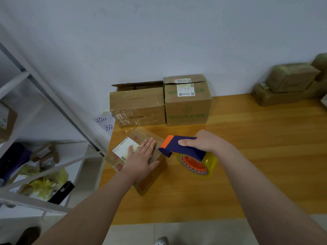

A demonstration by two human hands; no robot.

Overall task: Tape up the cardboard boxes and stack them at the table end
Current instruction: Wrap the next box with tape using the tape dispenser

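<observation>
A wooden desk [247, 156] with a honey-coloured top stands against a plain white wall [159, 41]; pale floor tiles [185, 232] show below its near edge; a white metal shelf [53, 106] stands off its left edge, holding small cartons, crumpled yellow-green wrapping and a flat black object.

At the back edge, towards the left corner, two cardboard boxes sit side by side, touching; the open box [138, 106] has its top flaps raised and its contents cannot be seen; the labelled box [187, 103] beside it has green print and its flaps down. At the far right end lies a pile of taped parcels [286, 85], one on another.

The small box [150, 175] lies close to the left edge, turned at an angle, with a white shipping label [125, 147] on top; the left hand [141, 160] rests flat on its lid, fingers straight and together. The right hand [205, 141] has its fingers wrapped round the blue and orange tape dispenser [182, 147]; the dispenser's nose meets the box's right upper edge, and its clear tape roll [210, 163] hangs above the desk.
</observation>
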